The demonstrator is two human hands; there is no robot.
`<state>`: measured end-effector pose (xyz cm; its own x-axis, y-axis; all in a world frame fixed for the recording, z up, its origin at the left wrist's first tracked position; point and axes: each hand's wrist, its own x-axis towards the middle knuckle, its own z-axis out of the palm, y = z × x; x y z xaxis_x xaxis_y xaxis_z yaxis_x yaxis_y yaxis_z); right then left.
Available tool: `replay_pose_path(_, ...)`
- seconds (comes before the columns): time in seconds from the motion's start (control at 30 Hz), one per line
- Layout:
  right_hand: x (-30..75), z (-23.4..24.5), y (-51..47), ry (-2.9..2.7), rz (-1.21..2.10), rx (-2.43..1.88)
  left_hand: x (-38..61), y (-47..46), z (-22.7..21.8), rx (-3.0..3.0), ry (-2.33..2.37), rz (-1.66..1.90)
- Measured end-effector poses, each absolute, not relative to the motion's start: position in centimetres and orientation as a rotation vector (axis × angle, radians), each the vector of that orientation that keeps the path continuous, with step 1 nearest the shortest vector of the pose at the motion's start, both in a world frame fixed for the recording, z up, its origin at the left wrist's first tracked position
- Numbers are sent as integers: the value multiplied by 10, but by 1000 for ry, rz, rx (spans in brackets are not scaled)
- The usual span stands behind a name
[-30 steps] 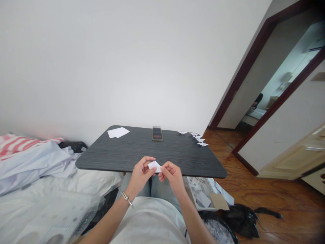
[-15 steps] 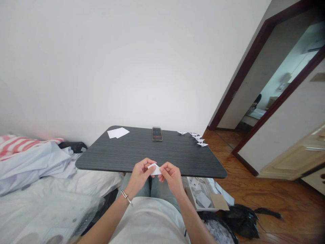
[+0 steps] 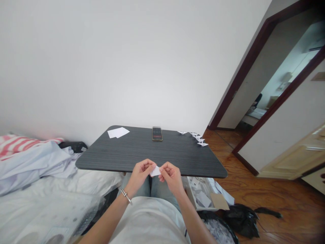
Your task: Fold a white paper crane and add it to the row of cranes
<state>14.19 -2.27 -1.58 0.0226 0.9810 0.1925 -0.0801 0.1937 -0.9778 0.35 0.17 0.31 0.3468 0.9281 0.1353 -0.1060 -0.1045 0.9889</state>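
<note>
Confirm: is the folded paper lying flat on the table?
No, the folded paper is pinched between the left hand and the right hand at the table edge.

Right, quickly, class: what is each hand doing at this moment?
The left hand is closed, pinching the small folded white paper piece.
The right hand is closed, pinching the same paper's other end.

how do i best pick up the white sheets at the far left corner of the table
The sheets lie flat on the table, so nothing stands up to close on from above. The top one sits skewed, its corner jutting right; probably best to come in low from that side and pinch that corner between thumb and fingertip.
</note>
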Motion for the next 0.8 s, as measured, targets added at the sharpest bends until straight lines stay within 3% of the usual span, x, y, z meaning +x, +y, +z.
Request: replay_pose_path(0.8, 139, -17, -24, -1284, 1101, -1028, 5, 1, -5, 1439, 869, 1188)
